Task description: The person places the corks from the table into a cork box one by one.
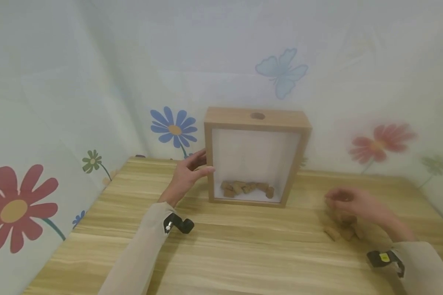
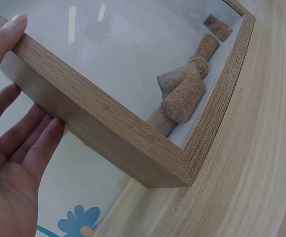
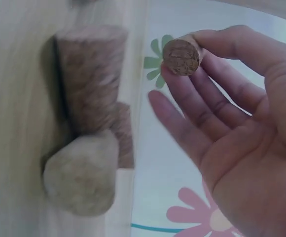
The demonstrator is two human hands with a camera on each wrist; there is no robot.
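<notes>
A shadow box frame (image 1: 232, 117) of light wood stands upright on the table, with a clear front and a round hole in its top. Several corks (image 2: 185, 98) lie along its inside bottom. My left hand (image 1: 184, 176) grips the frame's left side, the thumb on the front edge and the fingers against the side. To the right of the frame, my right hand (image 1: 361, 203) is raised over a small pile of corks (image 1: 347, 231). In the right wrist view it pinches one cork (image 3: 181, 57) between thumb and fingers, end face showing. The loose corks below look blurred there.
The wood-grain table (image 1: 243, 246) extends in front of the frame. Behind it hangs a pale cloth (image 1: 206, 49) printed with flowers and a butterfly. A dark wrist camera (image 1: 181, 224) sits on the left sleeve, another (image 1: 384, 259) on the right.
</notes>
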